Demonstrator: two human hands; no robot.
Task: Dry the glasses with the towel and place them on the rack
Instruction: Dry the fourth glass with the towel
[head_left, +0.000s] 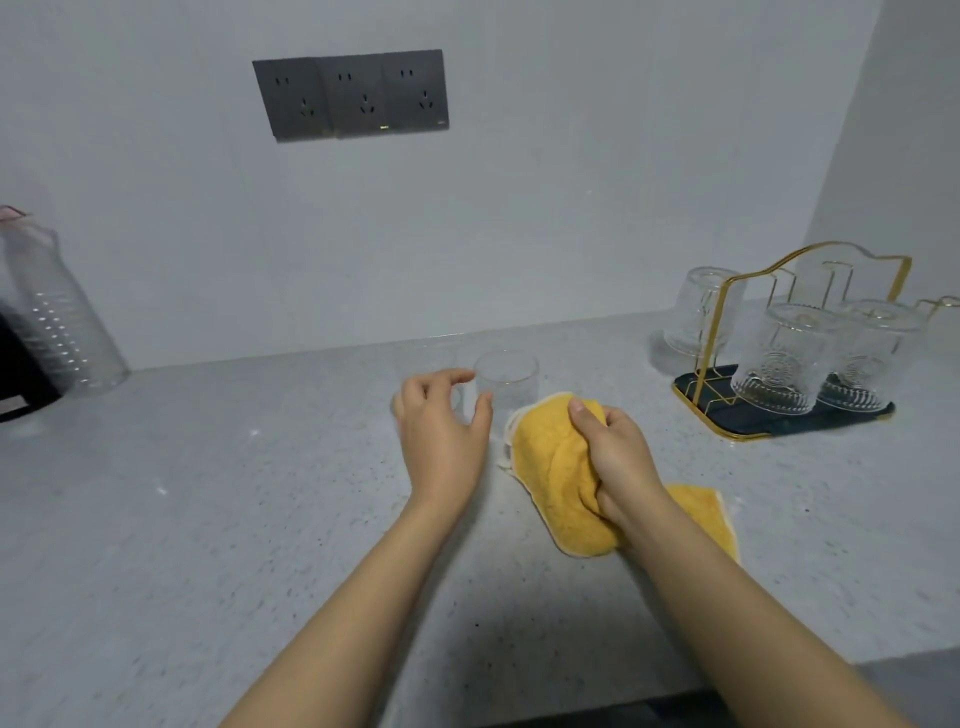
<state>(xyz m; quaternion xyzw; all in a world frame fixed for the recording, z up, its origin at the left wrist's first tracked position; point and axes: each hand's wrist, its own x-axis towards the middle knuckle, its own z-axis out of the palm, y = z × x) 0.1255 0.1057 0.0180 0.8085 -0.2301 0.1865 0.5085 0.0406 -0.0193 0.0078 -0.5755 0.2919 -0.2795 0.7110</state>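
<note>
One clear glass (506, 387) stands left of the rack (779, 410). Left hand (441, 431) open beside it; right hand (618, 457) clutches the yellow towel (556, 483). Likely fragile, slippery: grasp its sides.

Left of the clear glass (506, 384), the plastic bottle (57, 322) and black appliance (21, 374) are getting cut by the frame edge. Right hand (615, 452) is covering the yellow towel (558, 478) middle. Right of it, the rack (789, 364) handle is running off-frame.

Head cam, wide-angle, looking fwd and down, close over countertop (208, 493), facing wall (571, 182)
</note>
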